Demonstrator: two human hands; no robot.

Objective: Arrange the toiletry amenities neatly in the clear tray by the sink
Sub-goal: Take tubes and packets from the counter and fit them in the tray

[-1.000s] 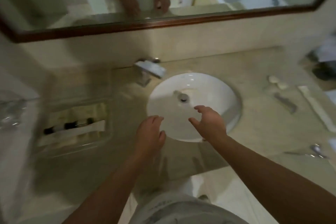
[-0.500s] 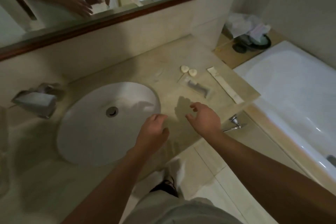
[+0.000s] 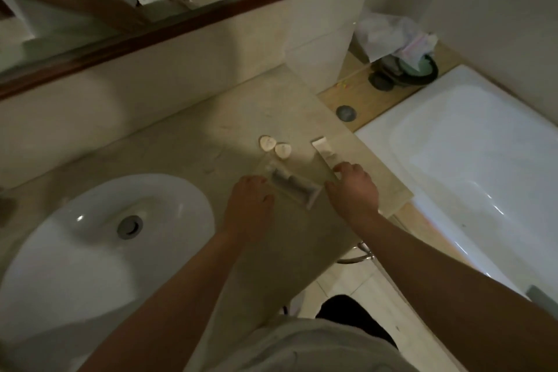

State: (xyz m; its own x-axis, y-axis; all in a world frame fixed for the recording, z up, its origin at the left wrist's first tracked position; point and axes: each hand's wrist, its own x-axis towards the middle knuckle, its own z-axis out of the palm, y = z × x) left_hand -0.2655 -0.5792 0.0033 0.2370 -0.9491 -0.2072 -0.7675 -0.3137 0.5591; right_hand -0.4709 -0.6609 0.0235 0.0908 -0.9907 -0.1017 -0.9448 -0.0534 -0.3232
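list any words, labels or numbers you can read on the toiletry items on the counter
None can be read.
Two round cream soaps: faint marks, too blurred.
Long white paper sachet: print blurred.
Clear-wrapped grey packet: no legible label.

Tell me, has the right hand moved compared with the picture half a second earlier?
Yes. The right hand went forward, away from the counter's front edge, and its fingertips now reach the long white packet; before, it hovered short of it.
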